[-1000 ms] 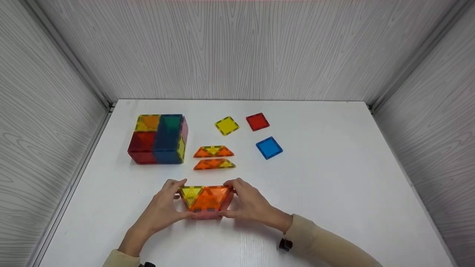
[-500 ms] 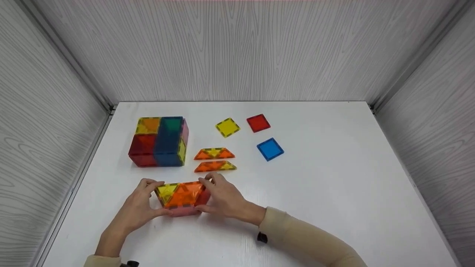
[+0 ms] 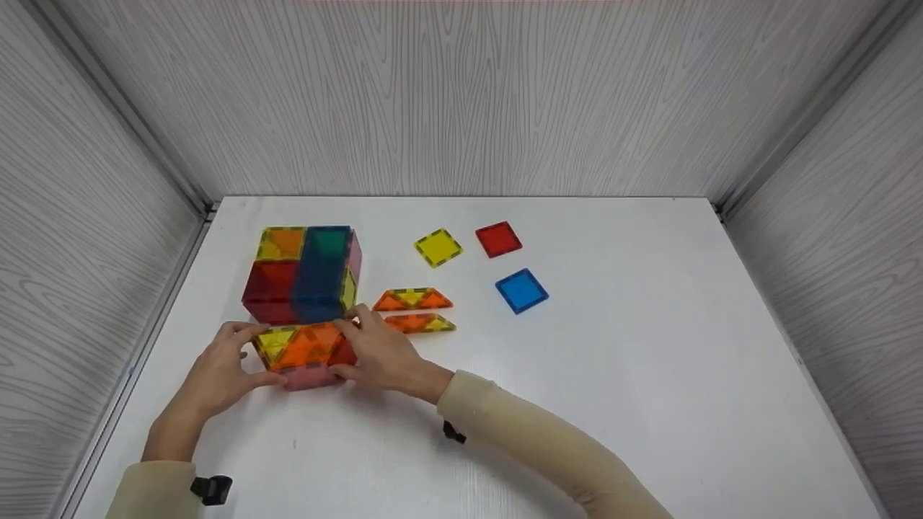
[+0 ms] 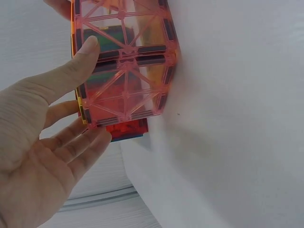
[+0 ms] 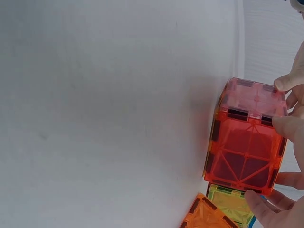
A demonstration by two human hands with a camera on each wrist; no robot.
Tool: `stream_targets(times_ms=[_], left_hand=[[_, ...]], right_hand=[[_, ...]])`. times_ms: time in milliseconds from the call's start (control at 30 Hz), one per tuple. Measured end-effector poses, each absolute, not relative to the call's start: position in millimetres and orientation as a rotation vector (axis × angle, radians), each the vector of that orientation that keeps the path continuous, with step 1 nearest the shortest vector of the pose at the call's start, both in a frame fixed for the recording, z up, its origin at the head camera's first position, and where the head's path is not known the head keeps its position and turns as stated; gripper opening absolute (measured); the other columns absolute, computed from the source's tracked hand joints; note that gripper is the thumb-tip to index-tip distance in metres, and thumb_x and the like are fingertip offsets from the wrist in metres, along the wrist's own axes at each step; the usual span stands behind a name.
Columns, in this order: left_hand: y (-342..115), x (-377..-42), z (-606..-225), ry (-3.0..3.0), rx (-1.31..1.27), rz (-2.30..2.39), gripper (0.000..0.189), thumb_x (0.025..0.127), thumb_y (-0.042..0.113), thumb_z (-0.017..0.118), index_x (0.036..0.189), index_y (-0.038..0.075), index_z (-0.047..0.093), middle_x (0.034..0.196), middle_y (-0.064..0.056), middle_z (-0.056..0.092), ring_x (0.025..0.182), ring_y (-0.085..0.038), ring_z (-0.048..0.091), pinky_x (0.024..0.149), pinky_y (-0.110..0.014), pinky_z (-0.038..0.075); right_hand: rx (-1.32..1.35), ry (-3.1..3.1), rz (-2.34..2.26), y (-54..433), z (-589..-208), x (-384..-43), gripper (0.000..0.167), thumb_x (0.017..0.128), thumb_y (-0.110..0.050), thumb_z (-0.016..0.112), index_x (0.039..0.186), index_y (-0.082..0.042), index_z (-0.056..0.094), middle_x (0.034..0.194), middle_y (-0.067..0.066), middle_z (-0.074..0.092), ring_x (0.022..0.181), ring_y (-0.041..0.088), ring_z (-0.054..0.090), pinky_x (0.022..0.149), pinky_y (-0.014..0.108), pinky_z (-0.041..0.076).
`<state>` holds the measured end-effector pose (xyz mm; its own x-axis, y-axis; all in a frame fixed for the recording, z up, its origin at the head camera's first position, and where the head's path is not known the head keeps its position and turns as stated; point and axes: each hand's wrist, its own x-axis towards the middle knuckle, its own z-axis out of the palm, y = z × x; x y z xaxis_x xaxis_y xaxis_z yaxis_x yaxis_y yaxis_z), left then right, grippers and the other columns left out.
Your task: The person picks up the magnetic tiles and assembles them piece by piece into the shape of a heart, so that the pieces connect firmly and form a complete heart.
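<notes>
Both hands hold a trapezoid box of clear magnetic tiles (image 3: 308,346), its top made of yellow and orange triangles. Pink square tiles (image 4: 124,92) form the side facing the person, and a red-orange square tile (image 5: 244,154) closes the right end. My left hand (image 3: 222,371) grips the left end, thumb on the pink side and fingers round the far edge. At the other end my right hand (image 3: 386,353) grips it the same way. Just behind the box, overlapping it slightly in the head view, stands a larger block of magnetic tiles (image 3: 317,285) in red, blue, green and yellow.
Two flat trapezoid strips of orange and yellow triangles, a far strip (image 3: 412,298) and a near strip (image 3: 422,324), lie beyond the right hand. A yellow square tile (image 3: 438,248), a red square tile (image 3: 498,239) and a blue square tile (image 3: 521,290) lie farther right.
Both hands have carried the trapezoid box left and away from the person, up to the near side of the larger block. The loose tiles and strips have stayed put.
</notes>
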<state>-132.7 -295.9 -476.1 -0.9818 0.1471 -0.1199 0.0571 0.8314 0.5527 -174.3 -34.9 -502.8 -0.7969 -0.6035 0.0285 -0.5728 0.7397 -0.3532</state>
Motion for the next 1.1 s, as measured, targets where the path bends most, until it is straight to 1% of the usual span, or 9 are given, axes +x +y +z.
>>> stream_targets(times_ms=[133,267,467,600,700,767,867,1033,1100], left_hand=[[-305,-141,-478,2.875,0.161,0.892,0.083,0.087,0.029,0.087,0.152,-0.003,0.048,0.147,-0.032,0.042,0.129,-0.053,0.053,0.107,-0.065,0.051],[-308,-149,-481,2.877,0.144,0.927,0.081,0.089,0.029,0.086,0.153,-0.002,0.047,0.152,-0.032,0.039,0.13,-0.054,0.053,0.107,-0.065,0.051],[-312,-156,-484,2.897,0.138,0.958,0.077,0.09,0.024,0.085,0.152,-0.002,0.048,0.156,-0.033,0.035,0.127,-0.058,0.056,0.104,-0.065,0.053],[-316,-160,-484,2.918,0.158,0.961,0.076,0.089,0.019,0.085,0.152,-0.004,0.048,0.156,-0.033,0.035,0.126,-0.058,0.057,0.104,-0.066,0.052],[-318,-161,-482,2.909,0.144,0.951,0.078,0.089,0.021,0.086,0.153,-0.002,0.048,0.157,-0.033,0.035,0.128,-0.059,0.057,0.104,-0.067,0.052],[-318,-161,-481,2.902,0.131,0.946,0.078,0.089,0.022,0.086,0.154,-0.001,0.048,0.157,-0.033,0.035,0.128,-0.059,0.056,0.104,-0.067,0.051],[-315,-159,-481,2.922,0.117,0.912,0.081,0.089,0.026,0.086,0.154,-0.001,0.047,0.156,-0.035,0.035,0.133,-0.059,0.049,0.108,-0.071,0.047],[-297,-146,-477,3.041,0.103,0.841,0.086,0.088,0.038,0.086,0.153,-0.002,0.046,0.153,-0.036,0.037,0.14,-0.055,0.036,0.11,-0.076,0.04],[-286,-141,-475,3.1,0.131,0.861,0.082,0.089,0.036,0.085,0.15,-0.003,0.048,0.151,-0.033,0.041,0.139,-0.052,0.038,0.11,-0.075,0.042]], right_hand=[[-0.961,2.845,-0.528,-45,-502,-185,0.07,0.098,-0.056,0.069,0.154,-0.018,0.05,0.149,0.003,0.044,0.128,0.017,0.054,0.104,0.024,0.055],[-0.956,2.86,-0.518,-49,-502,-193,0.071,0.099,-0.055,0.068,0.156,-0.018,0.049,0.151,0.004,0.043,0.129,0.018,0.054,0.107,0.027,0.054],[-0.897,2.871,-0.474,-57,-500,-199,0.073,0.099,-0.058,0.065,0.159,-0.021,0.044,0.152,0.002,0.04,0.132,0.016,0.051,0.107,0.027,0.053],[-0.91,2.911,-0.409,-63,-498,-202,0.071,0.099,-0.058,0.063,0.156,-0.019,0.046,0.146,0.003,0.043,0.128,0.015,0.054,0.102,0.023,0.055],[-0.924,2.929,-0.379,-66,-497,-202,0.07,0.099,-0.058,0.063,0.155,-0.019,0.047,0.143,0.002,0.044,0.127,0.014,0.055,0.1,0.022,0.055],[-0.919,2.921,-0.392,-66,-497,-202,0.07,0.099,-0.058,0.064,0.155,-0.019,0.046,0.143,0.002,0.043,0.128,0.014,0.053,0.101,0.022,0.054],[-0.925,2.901,-0.433,-61,-497,-202,0.07,0.099,-0.057,0.065,0.155,-0.019,0.048,0.144,0.002,0.043,0.13,0.015,0.053,0.103,0.023,0.054],[-0.968,2.854,-0.613,-33,-495,-198,0.064,0.098,-0.052,0.069,0.152,-0.02,0.054,0.145,0.003,0.05,0.128,0.016,0.055,0.102,0.026,0.055],[-0.977,2.849,-0.702,-16,-495,-196,0.061,0.099,-0.05,0.07,0.15,-0.02,0.056,0.143,0.003,0.054,0.126,0.017,0.057,0.101,0.026,0.056]])
